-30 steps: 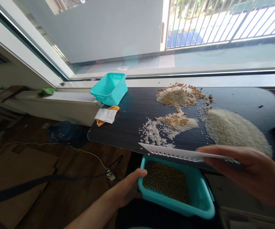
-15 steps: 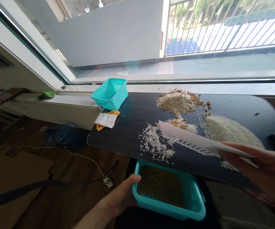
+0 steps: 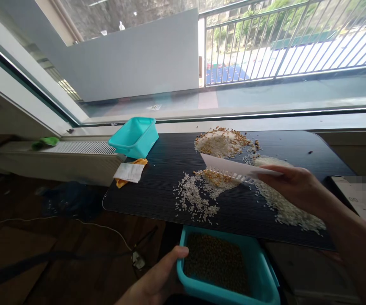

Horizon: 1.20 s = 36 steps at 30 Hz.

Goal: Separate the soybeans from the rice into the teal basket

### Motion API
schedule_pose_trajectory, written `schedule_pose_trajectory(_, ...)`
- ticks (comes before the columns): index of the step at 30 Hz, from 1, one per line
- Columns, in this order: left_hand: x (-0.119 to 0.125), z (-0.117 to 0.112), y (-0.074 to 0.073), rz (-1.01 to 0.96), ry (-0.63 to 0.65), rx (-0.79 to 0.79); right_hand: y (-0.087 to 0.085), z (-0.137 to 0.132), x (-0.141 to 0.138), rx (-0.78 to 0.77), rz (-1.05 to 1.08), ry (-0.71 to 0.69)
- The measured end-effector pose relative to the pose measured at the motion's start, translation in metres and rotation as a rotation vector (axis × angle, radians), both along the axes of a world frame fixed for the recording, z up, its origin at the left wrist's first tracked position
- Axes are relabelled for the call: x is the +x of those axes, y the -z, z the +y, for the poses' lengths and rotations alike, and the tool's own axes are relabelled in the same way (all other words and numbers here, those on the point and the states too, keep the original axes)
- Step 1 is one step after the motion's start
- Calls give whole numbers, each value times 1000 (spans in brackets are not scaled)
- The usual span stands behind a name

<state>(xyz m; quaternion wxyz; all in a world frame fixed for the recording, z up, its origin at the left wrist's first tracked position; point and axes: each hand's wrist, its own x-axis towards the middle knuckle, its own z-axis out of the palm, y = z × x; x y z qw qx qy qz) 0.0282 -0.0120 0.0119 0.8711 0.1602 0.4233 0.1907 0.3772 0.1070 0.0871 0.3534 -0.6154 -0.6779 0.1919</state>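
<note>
My left hand (image 3: 157, 271) grips the left wall of a turquoise tub (image 3: 267, 264), its thumb over the rim. Small brownish-green beans (image 3: 216, 262) fill the bottom of this tub, which sits just below the table's front edge. In my right hand (image 3: 292, 186) is a flat white slotted spatula (image 3: 225, 164), its blade over a small patch of rice mixed with golden grains (image 3: 216, 180). Loose white rice (image 3: 194, 199) lies scattered left of the blade. A mixed mound of rice and brown grains (image 3: 222, 142) is behind it. Under my right forearm spreads a larger rice pile (image 3: 292, 207).
Another turquoise tub (image 3: 135, 135) stands at the dark table's (image 3: 157, 195) back left corner. In front of it lies a white and orange cloth (image 3: 131, 171). A phone-like object (image 3: 357, 195) rests at the right. The window borders the back; a cable and power strip (image 3: 137, 259) lie on the floor.
My right hand has moved the slotted spatula away from me, towards the mixed patch. My left hand still holds the tub. The whole view has shifted somewhat.
</note>
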Motion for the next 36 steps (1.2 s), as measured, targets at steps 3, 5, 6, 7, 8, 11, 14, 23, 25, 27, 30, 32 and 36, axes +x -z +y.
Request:
schedule_pose_trajectory(3,0,0,1,21,0,-5,-4,-6,-4,-34,5,-64)
schedule_pose_trajectory(5,2,1,1,44,9,-18,-9,-11,-5,-48,-2,-85)
schedule_pose_trajectory(6,3,1,1,52,11,-26,-11,-14,-6,-58,-8,-99)
schedule_pose_trajectory(7,5,2,0,57,11,-34,-14,-17,-7,-67,-14,-115)
schedule_pose_trajectory(8,7,2,-1,59,10,-40,-16,-20,-8,-75,-19,-130)
schedule_pose_trajectory(11,11,4,-4,59,11,-57,-20,-27,-8,-86,-26,-174)
schedule_pose_trajectory(14,16,5,-7,62,24,-73,-21,-33,-8,-95,-25,-223)
schedule_pose_trajectory(23,24,4,-11,-18,65,-58,-21,-46,-8,-81,-20,-296)
schedule_pose_trajectory(25,25,3,-12,-35,70,-53,-22,-50,-9,-76,-17,-309)
schedule_pose_trajectory(27,26,3,-13,-36,68,-53,-23,-53,-10,-66,-12,-314)
schedule_pose_trajectory(30,25,2,-13,-37,67,-45,-29,-60,-9,-26,-4,-279)
schedule_pose_trajectory(32,24,1,-11,-33,68,-37,-33,-65,-7,2,-2,-269)
schedule_pose_trajectory(36,23,-1,-5,-22,69,-36,-38,-76,-6,-23,14,-356)
